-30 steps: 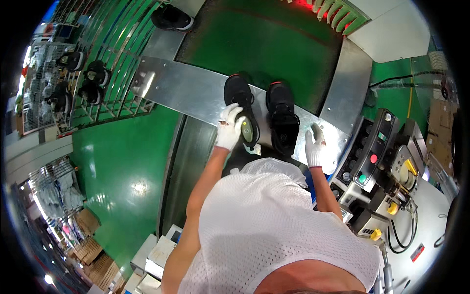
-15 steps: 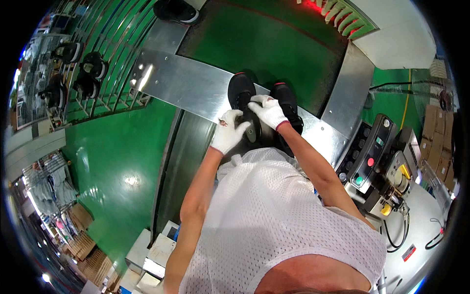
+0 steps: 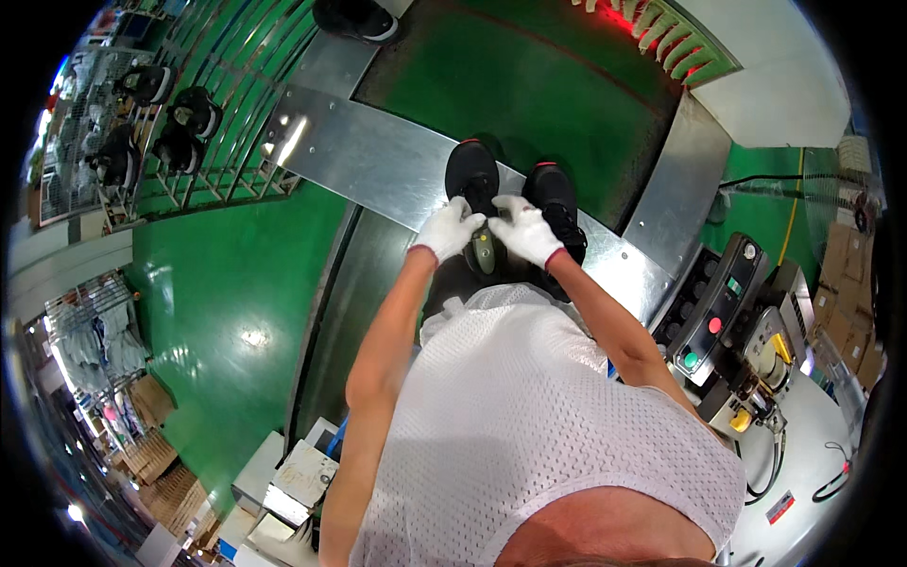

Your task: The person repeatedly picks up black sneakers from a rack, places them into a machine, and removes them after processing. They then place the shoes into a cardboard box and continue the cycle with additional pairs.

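Observation:
Two black shoes with red at their toes stand side by side at the metal edge of the green belt. The left black shoe [image 3: 470, 175] has a grey-green shoe last [image 3: 485, 253] showing in its opening. At that shoe's left side, my white-gloved left hand [image 3: 448, 232] has its fingers bent onto the lace area. Across from it, my right hand [image 3: 527, 233], gloved too, grips the other side of the same area. Fine laces between the fingertips are too small to make out. The right black shoe [image 3: 554, 200] stands beside my right hand, untouched.
A green conveyor belt [image 3: 529, 85] runs ahead, bordered by a metal frame [image 3: 368, 175]. Another dark shoe [image 3: 354, 19] sits at far left. A rack [image 3: 236, 123] with several shoes stands left. Right are a button panel [image 3: 713, 307] and a machine opening with pale strips [image 3: 675, 42].
My left hand has moved up and right onto the shoe's lace area, its fingers closing in. My right hand has shifted slightly right and down, uncovering more of the last.

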`<state>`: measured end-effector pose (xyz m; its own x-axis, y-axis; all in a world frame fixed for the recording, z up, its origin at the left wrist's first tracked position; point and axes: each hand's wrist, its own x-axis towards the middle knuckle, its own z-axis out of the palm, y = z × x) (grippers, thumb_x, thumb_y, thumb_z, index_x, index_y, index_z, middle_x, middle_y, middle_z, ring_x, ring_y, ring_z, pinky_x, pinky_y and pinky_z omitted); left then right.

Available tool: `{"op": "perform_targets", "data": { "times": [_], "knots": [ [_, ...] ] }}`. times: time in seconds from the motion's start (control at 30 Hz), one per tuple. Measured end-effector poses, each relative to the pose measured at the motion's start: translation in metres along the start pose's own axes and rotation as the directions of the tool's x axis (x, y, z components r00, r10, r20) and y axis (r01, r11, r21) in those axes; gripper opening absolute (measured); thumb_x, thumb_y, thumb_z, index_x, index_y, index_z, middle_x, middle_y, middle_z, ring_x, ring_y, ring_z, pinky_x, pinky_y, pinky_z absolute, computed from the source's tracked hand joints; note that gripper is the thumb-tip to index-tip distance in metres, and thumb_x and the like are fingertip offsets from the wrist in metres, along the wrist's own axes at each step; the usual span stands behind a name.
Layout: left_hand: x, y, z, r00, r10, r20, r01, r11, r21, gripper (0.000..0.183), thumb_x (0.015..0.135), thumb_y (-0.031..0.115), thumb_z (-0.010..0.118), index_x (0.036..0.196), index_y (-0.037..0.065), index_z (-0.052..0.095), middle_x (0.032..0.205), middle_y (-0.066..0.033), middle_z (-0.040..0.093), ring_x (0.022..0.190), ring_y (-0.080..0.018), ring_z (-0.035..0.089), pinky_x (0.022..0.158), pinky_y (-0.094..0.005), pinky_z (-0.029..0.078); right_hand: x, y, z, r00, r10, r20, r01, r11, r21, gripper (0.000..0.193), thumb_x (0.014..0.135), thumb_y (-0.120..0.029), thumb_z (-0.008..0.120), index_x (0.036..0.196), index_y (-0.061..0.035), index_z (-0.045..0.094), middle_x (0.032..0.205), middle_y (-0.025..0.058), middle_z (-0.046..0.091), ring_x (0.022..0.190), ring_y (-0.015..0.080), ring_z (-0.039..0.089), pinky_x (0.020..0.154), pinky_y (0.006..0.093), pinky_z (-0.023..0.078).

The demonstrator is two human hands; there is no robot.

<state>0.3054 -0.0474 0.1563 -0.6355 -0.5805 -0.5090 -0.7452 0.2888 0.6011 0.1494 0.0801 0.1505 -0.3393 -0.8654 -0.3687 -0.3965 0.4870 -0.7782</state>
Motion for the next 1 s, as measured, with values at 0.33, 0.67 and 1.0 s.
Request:
{"op": "perform_targets", "data": {
  "times": [0.33, 0.67, 1.0],
  "knots": [
    [-0.032, 0.069, -0.106, 0.921, -0.009, -0.39, -0.341, 0.471, -0.814, 0.021, 0.103, 0.018, 0.055, 0.104, -0.003, 0.056, 0.078, -0.0061, 0.06, 0.064, -0.0132, 0.06, 0.055, -0.0271, 0.05, -0.009, 0.012, 0.023, 0.976, -0.206, -0.073, 0.201, 0.977, -0.078, 0.055, 0.087, -0.032, 0.068, 0.136, -0.0091, 0.058, 0.142, 0.0234, 0.051, 0.131, 0.0394, 0.05, 0.111, 0.0469, 0.04],
    [-0.011, -0.04, 0.004, 0.948, 0.055, -0.315, -0.128, 0.967, -0.218, 0.041, 0.091, 0.026, 0.067, 0.128, 0.009, 0.06, 0.118, -0.019, 0.061, 0.108, -0.0343, 0.063, 0.097, -0.0427, 0.049, 0.003, -0.008, 0.011, 0.977, -0.212, 0.029, 0.214, 0.966, -0.142, 0.049, 0.084, -0.025, 0.068, 0.131, -0.0116, 0.064, 0.145, 0.0283, 0.047, 0.13, 0.0431, 0.051, 0.111, 0.0456, 0.041],
    [-0.006, -0.03, -0.011, 0.993, 0.044, -0.113, -0.1, 0.826, -0.555, 0.028, 0.096, 0.023, 0.059, 0.105, -0.002, 0.067, 0.097, -0.0122, 0.068, 0.088, -0.0246, 0.066, 0.083, -0.0366, 0.051, 0.03, -0.003, -0.001, 0.864, -0.443, 0.241, 0.5, 0.811, -0.303, 0.044, 0.08, -0.03, 0.075, 0.114, -0.0028, 0.065, 0.145, 0.0258, 0.047, 0.137, 0.0453, 0.042, 0.114, 0.0476, 0.038]
  ]
}}
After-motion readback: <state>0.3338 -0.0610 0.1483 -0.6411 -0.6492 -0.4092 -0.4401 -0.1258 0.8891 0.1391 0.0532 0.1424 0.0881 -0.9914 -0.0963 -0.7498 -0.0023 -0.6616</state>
